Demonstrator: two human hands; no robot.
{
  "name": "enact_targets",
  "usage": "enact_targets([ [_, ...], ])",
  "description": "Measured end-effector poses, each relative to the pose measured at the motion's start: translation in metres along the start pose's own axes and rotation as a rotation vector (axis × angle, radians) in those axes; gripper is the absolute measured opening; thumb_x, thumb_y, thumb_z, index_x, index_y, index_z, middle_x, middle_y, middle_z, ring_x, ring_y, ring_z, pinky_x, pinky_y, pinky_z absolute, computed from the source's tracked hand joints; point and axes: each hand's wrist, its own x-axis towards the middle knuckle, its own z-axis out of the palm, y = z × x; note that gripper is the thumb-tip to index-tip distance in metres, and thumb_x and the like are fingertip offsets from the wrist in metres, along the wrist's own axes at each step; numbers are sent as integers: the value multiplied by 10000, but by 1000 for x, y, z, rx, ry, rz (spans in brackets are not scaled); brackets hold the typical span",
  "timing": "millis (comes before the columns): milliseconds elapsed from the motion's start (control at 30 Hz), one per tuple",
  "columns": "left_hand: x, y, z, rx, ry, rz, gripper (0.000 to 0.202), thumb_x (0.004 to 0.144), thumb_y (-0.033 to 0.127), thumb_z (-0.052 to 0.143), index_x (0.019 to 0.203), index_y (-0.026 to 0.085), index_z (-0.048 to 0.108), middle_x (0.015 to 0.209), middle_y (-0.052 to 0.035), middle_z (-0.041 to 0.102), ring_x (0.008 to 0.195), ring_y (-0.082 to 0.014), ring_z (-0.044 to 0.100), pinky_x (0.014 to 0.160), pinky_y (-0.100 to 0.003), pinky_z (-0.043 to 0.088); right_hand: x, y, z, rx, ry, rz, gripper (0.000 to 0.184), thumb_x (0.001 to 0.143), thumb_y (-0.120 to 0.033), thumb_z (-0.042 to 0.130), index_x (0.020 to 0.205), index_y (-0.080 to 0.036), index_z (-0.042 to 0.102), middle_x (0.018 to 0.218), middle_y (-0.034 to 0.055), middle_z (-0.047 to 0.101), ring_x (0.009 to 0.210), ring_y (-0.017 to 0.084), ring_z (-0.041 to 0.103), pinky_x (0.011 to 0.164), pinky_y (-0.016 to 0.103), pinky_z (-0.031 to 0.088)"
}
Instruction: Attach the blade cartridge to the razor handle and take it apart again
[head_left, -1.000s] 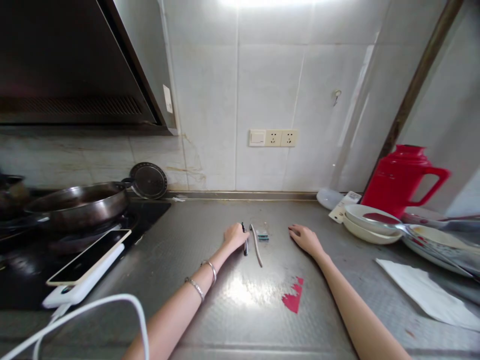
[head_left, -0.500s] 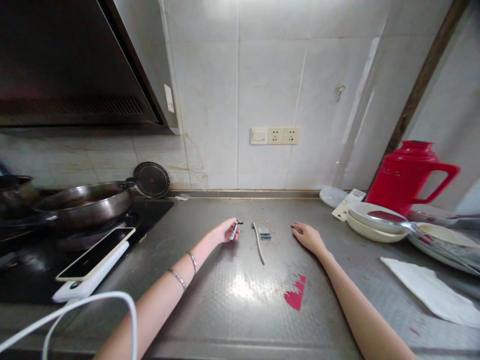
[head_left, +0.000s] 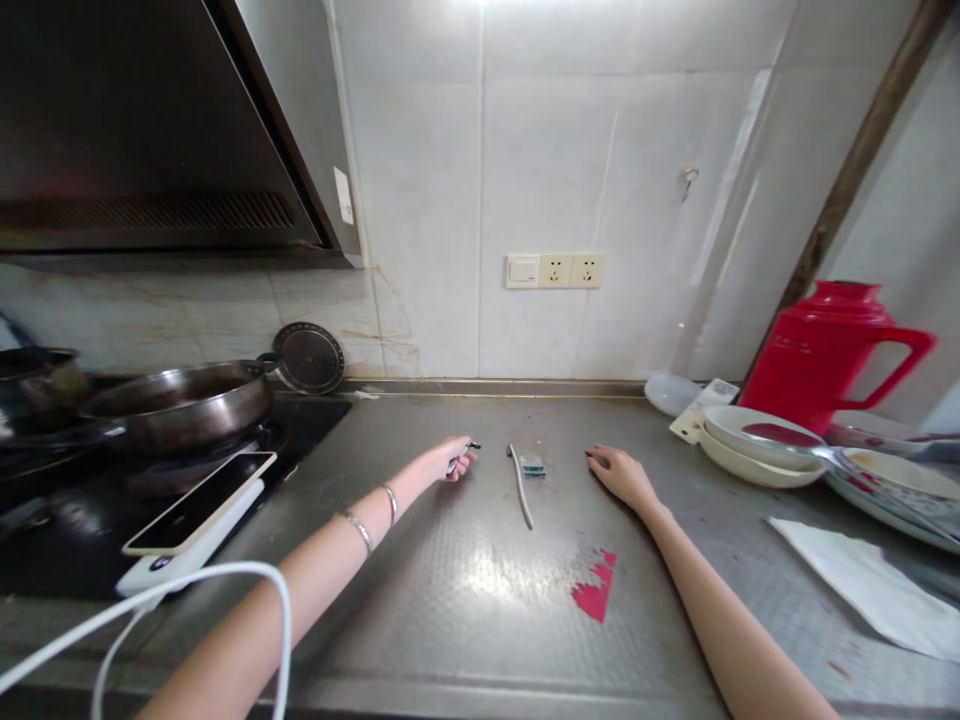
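My left hand (head_left: 452, 459) is closed around a small black-and-silver tool (head_left: 454, 466), held just above the steel counter (head_left: 405, 620). The tool's dark end pokes out past my fingers; the rest is mostly hidden, so its kind is unclear. To the right of this hand lies a slim pale handle with a small dark head (head_left: 520, 488), perhaps a razor. Beside it is a little clear packet with a teal-and-dark strip (head_left: 533, 470). My right hand (head_left: 619, 474) rests palm down on the counter, fingers loosely out, holding nothing.
A red patch (head_left: 596, 590) marks the counter near the front. At right stand a red thermos jug (head_left: 817, 350), stacked bowls (head_left: 757, 465) and a white paper sheet (head_left: 862, 585). Leftward are a steel pan (head_left: 187, 405), a phone (head_left: 202, 500) and a white cable (head_left: 225, 570).
My left hand has turned the tool slightly, so less of its light side shows. My right hand stays on the counter. The whole view has shifted a little.
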Motion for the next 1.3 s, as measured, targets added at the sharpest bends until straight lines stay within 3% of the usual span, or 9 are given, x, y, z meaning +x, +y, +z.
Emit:
enact_targets([
  [133,1,0,1,9,-20,7,381,865,431,424,626,138,466,422,64,355,320,-26,291,342,-127,202,0,0,0,-3,-10,-4,407,829,-358,391,1099,-195,649,1236,88,577,1142,237,519,941,343,392],
  [367,4,-1,6,44,12,40,394,895,366,359,573,150,423,407,59,359,299,-27,284,337,-133,192,-1,-2,-2,0,-3,3,405,831,-358,387,1096,-201,650,1230,87,582,1137,237,524,933,349,397],
  [600,8,-2,11,70,49,105,377,879,402,371,591,164,419,386,73,333,299,-31,256,346,-147,183,-1,-2,-2,-8,-5,-12,402,827,-346,388,1094,-203,651,1213,81,594,1135,228,525,938,341,395],
  [800,10,-2,17,60,116,266,354,865,432,342,647,173,443,376,81,314,294,-50,268,345,-171,181,-1,-3,-2,-3,-1,5,403,825,-347,390,1098,-204,649,1225,87,584,1145,239,516,938,357,396],
  [967,13,-5,20,-19,154,407,291,868,360,298,727,168,465,425,82,350,316,-53,319,356,-165,251,-2,-5,-4,0,-7,1,392,826,-338,395,1099,-211,647,1227,82,584,1152,229,509,946,350,384],
  [1133,16,-15,26,-112,127,533,245,858,343,332,777,165,479,500,69,414,378,-57,402,423,-177,382,-1,-9,-4,-12,-18,31,385,831,-335,393,1101,-211,637,1221,82,586,1170,226,488,951,354,366],
  [1300,11,-22,32,-222,57,659,264,775,425,507,797,162,501,534,59,457,410,-66,446,414,-188,405,-3,-26,-10,-57,28,44,358,830,-268,401,1100,-194,626,1208,100,582,1151,229,482,928,341,361],
])
